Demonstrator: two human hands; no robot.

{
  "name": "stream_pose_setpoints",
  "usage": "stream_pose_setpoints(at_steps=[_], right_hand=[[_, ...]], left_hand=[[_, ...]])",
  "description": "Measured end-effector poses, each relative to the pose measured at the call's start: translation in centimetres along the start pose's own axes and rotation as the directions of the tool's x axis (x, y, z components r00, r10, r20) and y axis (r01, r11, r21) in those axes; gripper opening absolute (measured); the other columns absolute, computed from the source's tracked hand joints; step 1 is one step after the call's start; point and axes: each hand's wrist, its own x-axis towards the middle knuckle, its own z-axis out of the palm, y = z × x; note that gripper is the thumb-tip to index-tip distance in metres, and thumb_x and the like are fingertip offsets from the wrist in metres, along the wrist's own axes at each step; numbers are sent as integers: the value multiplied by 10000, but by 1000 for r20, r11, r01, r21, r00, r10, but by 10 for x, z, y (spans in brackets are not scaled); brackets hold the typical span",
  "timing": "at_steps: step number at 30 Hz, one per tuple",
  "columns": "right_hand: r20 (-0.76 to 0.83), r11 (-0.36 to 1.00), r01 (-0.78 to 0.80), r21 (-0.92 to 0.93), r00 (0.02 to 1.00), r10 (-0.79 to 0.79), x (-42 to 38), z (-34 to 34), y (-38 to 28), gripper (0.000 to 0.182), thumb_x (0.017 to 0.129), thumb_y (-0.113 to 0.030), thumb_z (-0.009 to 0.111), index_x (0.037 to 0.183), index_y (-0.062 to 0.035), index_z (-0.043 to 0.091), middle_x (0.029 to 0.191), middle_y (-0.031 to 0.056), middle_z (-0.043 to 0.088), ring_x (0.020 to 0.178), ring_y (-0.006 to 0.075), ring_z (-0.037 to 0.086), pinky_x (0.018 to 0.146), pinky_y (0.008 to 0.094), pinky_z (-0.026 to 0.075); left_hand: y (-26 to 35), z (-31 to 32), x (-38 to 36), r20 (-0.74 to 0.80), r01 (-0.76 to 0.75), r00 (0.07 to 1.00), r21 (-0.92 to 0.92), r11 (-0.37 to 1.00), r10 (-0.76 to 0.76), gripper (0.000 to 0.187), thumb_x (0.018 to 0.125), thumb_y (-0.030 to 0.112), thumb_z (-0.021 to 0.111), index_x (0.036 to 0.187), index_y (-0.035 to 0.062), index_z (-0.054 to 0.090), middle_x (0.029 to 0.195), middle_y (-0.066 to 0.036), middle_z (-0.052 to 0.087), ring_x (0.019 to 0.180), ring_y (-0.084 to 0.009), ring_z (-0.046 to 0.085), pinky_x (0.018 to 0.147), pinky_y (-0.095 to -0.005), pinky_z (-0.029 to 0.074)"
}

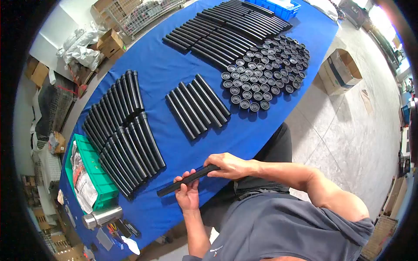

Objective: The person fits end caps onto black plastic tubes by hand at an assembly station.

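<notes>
Both hands grasp one black tube (188,179) at the table's near edge: the left hand (187,193) clenched around its middle, the right hand (228,165) wrapped over its far end, steadying it. Sorted tube rows (124,139) and round caps (265,69) lie beyond the hands.

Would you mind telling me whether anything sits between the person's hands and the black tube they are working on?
Nothing visible does: the left hand and the right hand both already grip the black tube directly, above the blue table.
</notes>
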Motion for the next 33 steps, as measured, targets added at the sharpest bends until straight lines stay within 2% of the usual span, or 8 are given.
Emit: stream_pose_setpoints(at_steps=[3, 6, 8, 9, 12, 15, 19, 33], right_hand=[[25, 1000, -3, 9, 1000, 3, -1, -3, -1, 371, 976, -267, 697, 1192, 2, 561, 983, 191, 635, 854, 393, 649, 718, 468, 507], [46, 999, -37, 17, 998, 36, -1, -3, -5, 361, 967, -245, 706, 1187, 2, 562, 976, 189, 636, 848, 382, 653, 710, 463, 512], [-1, 997, 36, -74, 999, -36, 1, 3, -5, 363, 960, -238, 714, 1190, -3, 561, 976, 187, 635, 843, 374, 658, 705, 452, 517], [-21, 990, 68, -120, 997, -71, 2, 6, -7, 364, 957, -235, 718, 1192, -6, 561, 976, 186, 635, 840, 370, 661, 702, 447, 519], [-50, 996, 67, -59, 996, -70, 2, 6, -14, 370, 948, -244, 727, 1190, -4, 581, 952, 181, 645, 816, 343, 672, 694, 430, 527], [73, 976, -175, 129, 983, 167, 2, -4, -22, 376, 944, -259, 733, 1182, 3, 605, 927, 177, 658, 797, 330, 679, 693, 426, 531], [-33, 997, -63, 54, 997, 65, 1, 5, -14, 375, 959, -273, 713, 1181, 14, 616, 923, 173, 661, 756, 323, 666, 681, 432, 526], [-55, 995, 30, -92, 998, -36, -5, 13, -8, 350, 958, -241, 709, 1180, 0, 585, 967, 179, 643, 875, 392, 670, 724, 466, 534]], left_hand=[[-1, 0, 0, 6, -2, 1000, 19, 1000, 2, 294, 952, 64, 707, 1227, 65, 601, 1359, -210, 626, 1336, -427, 553, 1099, -588, 510], [0, 6, -1, -42, 19, 999, -8, 1000, -19, 293, 949, 60, 711, 1222, 65, 605, 1360, -210, 627, 1336, -412, 558, 1114, -575, 500], [2, 9, 1, -84, 29, 996, -34, 999, -32, 293, 948, 56, 712, 1222, 64, 609, 1353, -211, 634, 1337, -403, 560, 1123, -564, 495], [2, 8, 1, -64, 23, 998, -48, 999, -26, 291, 950, 53, 708, 1224, 64, 610, 1346, -212, 639, 1336, -401, 561, 1126, -560, 493], [2, 1, 1, -11, 11, 1000, -72, 997, -12, 289, 953, 45, 700, 1228, 62, 611, 1329, -214, 652, 1334, -398, 564, 1130, -552, 491], [0, 1, -3, -1, 5, 1000, -63, 998, -6, 287, 954, 41, 697, 1227, 61, 610, 1325, -218, 655, 1331, -401, 566, 1129, -552, 492], [0, 1, -1, 19, -1, 1000, -58, 998, 2, 279, 961, 28, 682, 1231, 48, 617, 1339, -225, 643, 1333, -404, 560, 1143, -536, 487], [2, 6, -2, -18, 21, 1000, -24, 999, -21, 302, 960, 37, 690, 1249, 50, 602, 1354, -227, 634, 1335, -397, 563, 1147, -539, 477]])
